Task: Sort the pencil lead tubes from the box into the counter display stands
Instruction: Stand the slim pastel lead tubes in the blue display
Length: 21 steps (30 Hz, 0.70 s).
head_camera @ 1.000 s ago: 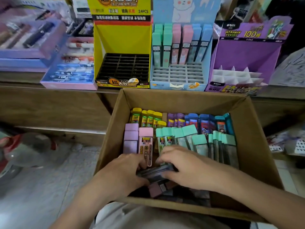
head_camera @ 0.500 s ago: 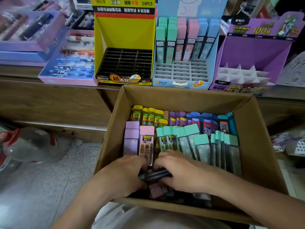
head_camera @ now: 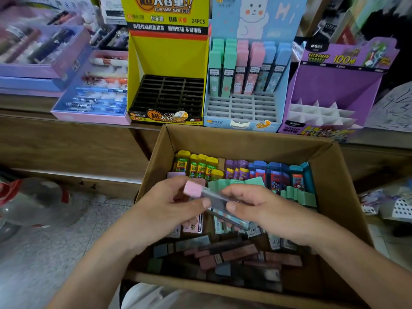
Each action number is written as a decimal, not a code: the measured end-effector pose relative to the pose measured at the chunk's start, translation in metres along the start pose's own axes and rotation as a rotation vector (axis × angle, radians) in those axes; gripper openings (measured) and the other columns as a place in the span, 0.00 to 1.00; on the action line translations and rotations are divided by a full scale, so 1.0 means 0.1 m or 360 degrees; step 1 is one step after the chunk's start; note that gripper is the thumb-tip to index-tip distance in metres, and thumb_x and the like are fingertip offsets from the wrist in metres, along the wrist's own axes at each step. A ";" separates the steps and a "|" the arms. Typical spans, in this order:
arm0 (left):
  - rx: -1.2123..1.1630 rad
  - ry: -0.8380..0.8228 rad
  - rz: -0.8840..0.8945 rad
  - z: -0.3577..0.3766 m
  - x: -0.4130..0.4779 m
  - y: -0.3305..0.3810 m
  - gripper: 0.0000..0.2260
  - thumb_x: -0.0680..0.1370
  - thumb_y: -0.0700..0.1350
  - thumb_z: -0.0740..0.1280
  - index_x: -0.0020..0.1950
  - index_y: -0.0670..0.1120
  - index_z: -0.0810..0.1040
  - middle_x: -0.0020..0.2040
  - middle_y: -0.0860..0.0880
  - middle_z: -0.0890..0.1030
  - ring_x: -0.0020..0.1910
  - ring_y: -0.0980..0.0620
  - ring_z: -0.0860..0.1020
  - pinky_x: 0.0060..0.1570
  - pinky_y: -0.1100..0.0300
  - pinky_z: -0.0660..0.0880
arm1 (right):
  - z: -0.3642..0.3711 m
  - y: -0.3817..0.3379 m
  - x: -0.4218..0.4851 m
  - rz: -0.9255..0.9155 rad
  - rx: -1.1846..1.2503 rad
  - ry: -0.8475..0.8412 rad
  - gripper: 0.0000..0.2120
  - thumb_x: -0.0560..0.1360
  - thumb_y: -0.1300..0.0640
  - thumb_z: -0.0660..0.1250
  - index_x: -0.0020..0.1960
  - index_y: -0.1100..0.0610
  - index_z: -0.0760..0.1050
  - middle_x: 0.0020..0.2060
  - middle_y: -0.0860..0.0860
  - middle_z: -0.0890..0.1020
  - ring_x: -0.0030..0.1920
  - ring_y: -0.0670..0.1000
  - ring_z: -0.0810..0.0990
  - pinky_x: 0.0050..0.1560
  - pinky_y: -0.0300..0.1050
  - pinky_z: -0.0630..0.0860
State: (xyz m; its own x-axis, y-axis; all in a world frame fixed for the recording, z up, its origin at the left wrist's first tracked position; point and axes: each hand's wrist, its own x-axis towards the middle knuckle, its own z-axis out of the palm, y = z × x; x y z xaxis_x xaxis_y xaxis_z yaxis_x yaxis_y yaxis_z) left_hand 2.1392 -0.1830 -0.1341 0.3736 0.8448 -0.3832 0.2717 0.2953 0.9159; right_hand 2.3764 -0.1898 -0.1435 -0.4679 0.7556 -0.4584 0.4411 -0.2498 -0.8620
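fingers: the fingers [head_camera: 206, 203] of both hands are curled round a small bundle of lead tubes at the centre of the frame, thumbs pressed on top.
left hand: the left hand [head_camera: 165, 212] grips the bundle's upper-left part, just below a pink cap.
right hand: the right hand [head_camera: 265, 208] grips the lower-right part.
held tubes: the held tubes [head_camera: 215, 200] lie tilted, with the pink cap [head_camera: 192, 188] toward the upper left. they are flat and rectangular with smoky see-through bodies, and a mint-printed one shows underneath. how many are in the bundle i cannot tell. they are up over the middle of the box, apart from the tubes inside it.
box: an open cardboard box [head_camera: 245, 136] fills the lower centre.
box, far row: yellow tubes [head_camera: 194, 167] stand at the left, then purple tubes [head_camera: 236, 169], blue tubes [head_camera: 266, 175] and teal tubes [head_camera: 298, 178] at the right.
box, middle: mint-capped tubes [head_camera: 296, 196] stand upright in rows, partly hidden by the hands.
box, near end: loose tubes [head_camera: 225, 255] lie flat in shadow, crossing one another, with pink, blue and green caps.
yellow stand: the yellow stand [head_camera: 167, 61] is at upper centre on the bench, with a black slotted tray.
blue stand: the blue stand [head_camera: 243, 121] is just beside it to the right. its rear slots hold upright mint, pink and blue tubes, with grey slots in front.
purple stand: the purple stand [head_camera: 334, 85] is at the upper right and has white card dividers.
bench: the wooden bench [head_camera: 66, 139] runs across the frame behind the box.
pen tray: a lilac pen tray [head_camera: 89, 114] sits at the upper left, blurred.
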 end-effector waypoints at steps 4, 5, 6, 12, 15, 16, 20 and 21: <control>-0.0136 -0.0002 0.0096 -0.07 0.10 0.12 0.09 0.76 0.37 0.75 0.56 0.43 0.84 0.45 0.39 0.84 0.38 0.52 0.79 0.39 0.61 0.79 | -0.01 -0.07 0.02 -0.0007 0.0727 -0.0026 0.11 0.82 0.52 0.65 0.61 0.49 0.82 0.50 0.51 0.85 0.46 0.49 0.82 0.45 0.44 0.78; -0.0161 -0.0002 0.0095 -0.08 0.14 0.15 0.10 0.75 0.37 0.75 0.56 0.41 0.83 0.46 0.36 0.84 0.38 0.51 0.80 0.39 0.61 0.79 | -0.01 -0.09 0.03 -0.0030 0.0782 -0.0031 0.11 0.81 0.51 0.67 0.61 0.48 0.83 0.50 0.52 0.85 0.45 0.50 0.81 0.43 0.44 0.78; -0.0192 -0.0001 0.0090 -0.09 0.17 0.17 0.12 0.74 0.38 0.75 0.57 0.40 0.83 0.46 0.35 0.83 0.38 0.51 0.80 0.39 0.62 0.79 | -0.02 -0.11 0.03 -0.0067 0.0778 -0.0028 0.11 0.80 0.51 0.69 0.61 0.48 0.83 0.48 0.53 0.83 0.43 0.49 0.80 0.42 0.42 0.78; -0.0563 0.0066 -0.0029 -0.05 0.37 0.27 0.19 0.68 0.46 0.77 0.55 0.37 0.83 0.40 0.43 0.80 0.35 0.51 0.76 0.36 0.63 0.75 | -0.02 -0.21 0.11 -0.0146 0.0825 0.0061 0.11 0.81 0.61 0.68 0.63 0.58 0.78 0.43 0.54 0.82 0.38 0.48 0.77 0.37 0.41 0.75; -0.0649 0.0063 -0.0031 0.02 0.43 0.24 0.24 0.68 0.48 0.79 0.56 0.34 0.81 0.42 0.37 0.77 0.43 0.40 0.72 0.48 0.49 0.71 | -0.02 -0.28 0.14 -0.0187 0.1016 0.0053 0.13 0.82 0.61 0.64 0.65 0.64 0.75 0.46 0.58 0.83 0.37 0.50 0.78 0.36 0.41 0.75; -0.0660 0.0063 -0.0016 0.05 0.45 0.23 0.23 0.69 0.49 0.81 0.56 0.34 0.81 0.41 0.37 0.77 0.43 0.39 0.72 0.49 0.45 0.69 | -0.01 -0.29 0.15 -0.0201 0.1038 0.0063 0.13 0.82 0.60 0.63 0.65 0.64 0.76 0.46 0.58 0.83 0.37 0.50 0.78 0.36 0.41 0.75; -0.0757 0.0099 0.0028 0.13 0.49 0.17 0.13 0.72 0.49 0.79 0.47 0.40 0.84 0.33 0.39 0.77 0.36 0.38 0.74 0.42 0.49 0.74 | 0.02 -0.29 0.18 -0.0180 0.1049 0.0120 0.13 0.82 0.58 0.62 0.64 0.62 0.77 0.47 0.59 0.84 0.39 0.50 0.80 0.38 0.42 0.78; -0.0754 0.0129 0.0021 0.13 0.50 0.15 0.14 0.71 0.51 0.80 0.46 0.42 0.85 0.32 0.40 0.78 0.34 0.40 0.75 0.38 0.52 0.74 | 0.02 -0.28 0.19 -0.0173 0.1059 0.0118 0.14 0.82 0.56 0.62 0.63 0.61 0.78 0.48 0.60 0.85 0.40 0.51 0.81 0.39 0.42 0.79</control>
State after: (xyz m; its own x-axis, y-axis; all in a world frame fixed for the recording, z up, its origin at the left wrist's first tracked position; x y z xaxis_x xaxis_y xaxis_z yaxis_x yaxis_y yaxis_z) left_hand 2.1734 -0.1420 -0.1408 0.2988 0.8762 -0.3780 -0.1735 0.4394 0.8814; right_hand 2.3536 -0.1700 -0.1290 -0.4190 0.8311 -0.3657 -0.1822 -0.4716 -0.8628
